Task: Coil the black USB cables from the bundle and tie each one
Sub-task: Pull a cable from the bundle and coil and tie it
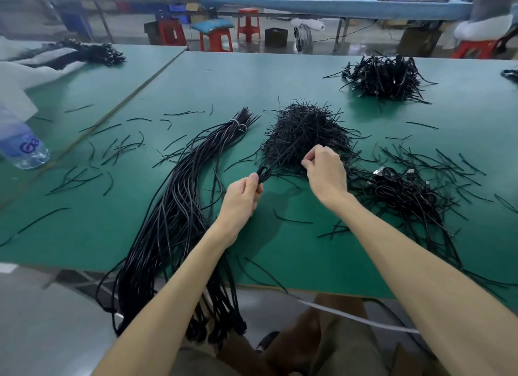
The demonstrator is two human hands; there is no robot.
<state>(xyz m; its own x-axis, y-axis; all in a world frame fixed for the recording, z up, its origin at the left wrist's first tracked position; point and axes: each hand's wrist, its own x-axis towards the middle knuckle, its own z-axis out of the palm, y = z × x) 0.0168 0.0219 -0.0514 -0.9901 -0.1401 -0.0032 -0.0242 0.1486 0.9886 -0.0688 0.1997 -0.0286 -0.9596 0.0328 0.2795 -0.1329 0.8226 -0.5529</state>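
Head cam: L hand (241, 196) grips cable (263, 174), R hand (326, 173) pinches tie (280, 158); tie heap (305, 129) behind.

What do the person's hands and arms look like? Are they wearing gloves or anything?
No gloves. The left hand and right hand are bare, with no rings or watch showing. Both forearms are bare too, and no sleeve shows in view.

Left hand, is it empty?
No, the left hand grips a looped black cable; the right hand pinches a thin black strand.
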